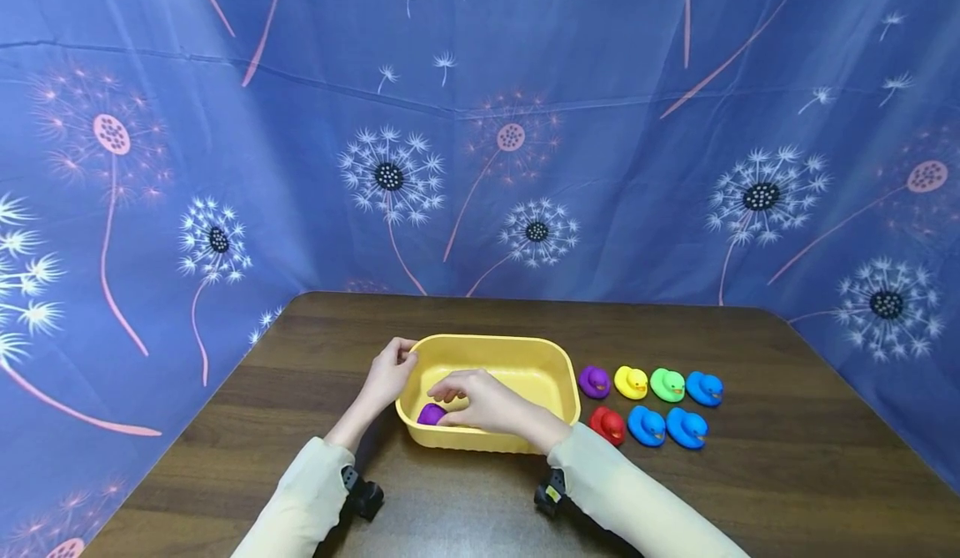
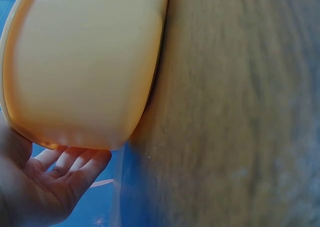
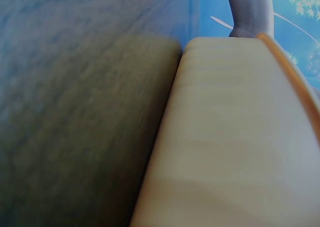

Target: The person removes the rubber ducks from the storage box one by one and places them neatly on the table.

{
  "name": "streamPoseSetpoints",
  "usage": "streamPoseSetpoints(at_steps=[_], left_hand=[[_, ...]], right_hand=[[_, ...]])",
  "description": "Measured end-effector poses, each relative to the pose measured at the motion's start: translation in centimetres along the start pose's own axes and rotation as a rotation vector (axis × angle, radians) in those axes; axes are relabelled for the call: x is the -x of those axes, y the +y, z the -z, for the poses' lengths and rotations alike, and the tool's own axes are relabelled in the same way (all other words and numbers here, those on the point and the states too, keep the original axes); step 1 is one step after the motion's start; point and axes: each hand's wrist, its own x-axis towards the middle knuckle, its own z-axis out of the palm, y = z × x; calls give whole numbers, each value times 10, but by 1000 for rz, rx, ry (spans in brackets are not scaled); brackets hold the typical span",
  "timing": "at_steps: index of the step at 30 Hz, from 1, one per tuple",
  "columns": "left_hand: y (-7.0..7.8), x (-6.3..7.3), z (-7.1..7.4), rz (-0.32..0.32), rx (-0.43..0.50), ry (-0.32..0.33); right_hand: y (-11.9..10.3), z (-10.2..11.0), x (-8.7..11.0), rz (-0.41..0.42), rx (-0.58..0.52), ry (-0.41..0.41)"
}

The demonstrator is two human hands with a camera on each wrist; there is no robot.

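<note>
A yellow plastic basin [image 1: 480, 346] stands on the table, its outer side filling much of both wrist views. My left hand [image 1: 390, 372] holds the basin's left end, its fingers [image 2: 82, 167] against the outside of the end wall below the rim. Inside the basin, my right hand [image 1: 480, 401] reaches over the front rim to the left. Its fingers arch above a purple rubber duck [image 1: 431, 414], and the thumb tip lies right at the duck's side. A gap shows between those fingers and the duck. The right wrist view shows only the basin's outer wall [image 3: 225, 137], not the right hand.
Right of the basin, rubber ducks stand in two rows. The back row has a purple duck [image 1: 594, 382], a yellow duck [image 1: 630, 383], a green duck [image 1: 667, 384] and a blue duck [image 1: 704, 389]. In front are a red duck [image 1: 607, 425] and two blue ducks [image 1: 686, 428].
</note>
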Motion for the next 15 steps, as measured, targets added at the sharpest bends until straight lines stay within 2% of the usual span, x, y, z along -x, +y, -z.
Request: streamPoseSetpoints(at_steps=[6,15], left_hand=[[3,-1,1,-1,-1,1],[3,1,0,11,-13,-5]], right_hand=[[2,0,-1,-11,-76,-47],[5,-4,-1,-16,-107,-71]])
